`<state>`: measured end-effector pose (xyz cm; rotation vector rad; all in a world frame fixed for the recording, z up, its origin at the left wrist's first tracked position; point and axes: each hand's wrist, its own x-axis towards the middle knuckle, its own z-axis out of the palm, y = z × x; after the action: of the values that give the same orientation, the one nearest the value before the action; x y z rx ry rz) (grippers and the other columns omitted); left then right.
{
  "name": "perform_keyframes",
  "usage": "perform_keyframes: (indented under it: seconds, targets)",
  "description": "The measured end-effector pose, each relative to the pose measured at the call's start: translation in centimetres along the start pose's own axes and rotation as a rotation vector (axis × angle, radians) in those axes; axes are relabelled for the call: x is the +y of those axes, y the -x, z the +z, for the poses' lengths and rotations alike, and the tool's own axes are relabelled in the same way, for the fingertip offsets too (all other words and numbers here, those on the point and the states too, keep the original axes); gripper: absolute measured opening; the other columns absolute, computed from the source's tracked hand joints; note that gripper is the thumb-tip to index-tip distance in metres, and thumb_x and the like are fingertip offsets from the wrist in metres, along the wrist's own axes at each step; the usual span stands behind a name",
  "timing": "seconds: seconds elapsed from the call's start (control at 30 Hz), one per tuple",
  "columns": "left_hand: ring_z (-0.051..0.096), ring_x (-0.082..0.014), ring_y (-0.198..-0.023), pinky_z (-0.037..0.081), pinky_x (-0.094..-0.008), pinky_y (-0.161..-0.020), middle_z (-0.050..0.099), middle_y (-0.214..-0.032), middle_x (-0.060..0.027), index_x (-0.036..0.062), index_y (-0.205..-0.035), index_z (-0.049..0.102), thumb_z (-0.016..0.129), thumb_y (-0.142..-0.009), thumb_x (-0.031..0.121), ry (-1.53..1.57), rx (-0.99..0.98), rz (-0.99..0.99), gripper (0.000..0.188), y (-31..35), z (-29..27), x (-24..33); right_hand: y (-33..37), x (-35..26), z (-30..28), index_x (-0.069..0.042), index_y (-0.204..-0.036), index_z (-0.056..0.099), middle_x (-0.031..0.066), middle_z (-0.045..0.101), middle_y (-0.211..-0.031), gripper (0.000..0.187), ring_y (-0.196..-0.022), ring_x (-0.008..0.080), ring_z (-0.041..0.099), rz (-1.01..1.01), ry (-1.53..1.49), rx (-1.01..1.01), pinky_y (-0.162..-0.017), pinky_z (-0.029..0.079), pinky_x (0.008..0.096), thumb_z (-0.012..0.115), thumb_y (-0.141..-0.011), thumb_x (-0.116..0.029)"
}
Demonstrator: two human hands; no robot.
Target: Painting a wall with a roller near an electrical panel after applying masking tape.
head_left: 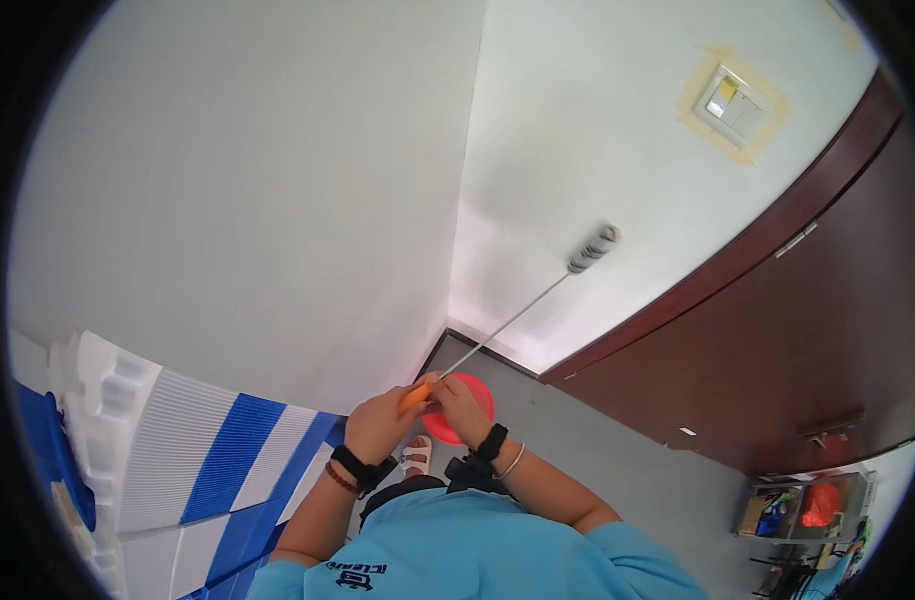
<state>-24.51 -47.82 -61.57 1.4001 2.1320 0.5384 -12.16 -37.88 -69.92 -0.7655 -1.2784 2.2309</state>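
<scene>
A paint roller (pixel 592 249) with a grey striped sleeve is against or very near the white wall (pixel 538 130) to the right of the room's corner. Its thin metal rod runs down toward me to an orange handle (pixel 415 397). My left hand (pixel 374 428) is wrapped round that handle. Close beside it, my right hand (pixel 460 408) has its fingers curled about the top of the handle, where the rod begins. Both wrists wear black bands. Below my hands a round red basin (pixel 486 396) stands on the grey floor, partly covered by them.
A light switch (pixel 730 104) framed in yellowish tape sits on the wall, upper right. Beyond it is a dark red door (pixel 778 330) with its frame. Blue and white ribbed panels (pixel 233 455) stand at left. A shelf (pixel 796 480) with mixed items is lower right.
</scene>
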Motion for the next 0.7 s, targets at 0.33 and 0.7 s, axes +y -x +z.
perform_keyframes:
  seconds: [0.33, 0.7]
  targets:
    - [0.064, -0.0373, -0.078, 0.050, -0.0445, -0.065, 0.066, -0.083, -0.0178, 0.0065, -0.107, 0.062, 0.059, -0.089, 0.037, -0.005, 0.184, -0.096, 0.036, 2.8, 0.2, -0.7, -1.2, 0.2, 1.9, 0.000, -0.101, 0.054, 0.0098, 0.060, -0.093, 0.039, -0.080, 0.0167, 0.063, 0.060, 0.007, -0.240, -0.073, 0.056, 0.0300, 0.040, -0.101, -0.037]
    - [0.062, -0.0412, -0.084, 0.050, -0.0452, -0.069, 0.065, -0.089, -0.0240, 0.0008, -0.107, 0.061, 0.058, -0.091, 0.034, 0.112, 0.345, -0.190, 0.037, 3.9, 1.4, -1.3, -3.1, -0.4, 3.3, 0.001, -0.098, 0.055, 0.0112, 0.060, -0.090, 0.037, -0.074, 0.0183, 0.063, 0.099, 0.117, -0.354, -0.068, 0.057, 0.0310, 0.043, -0.099, -0.034]
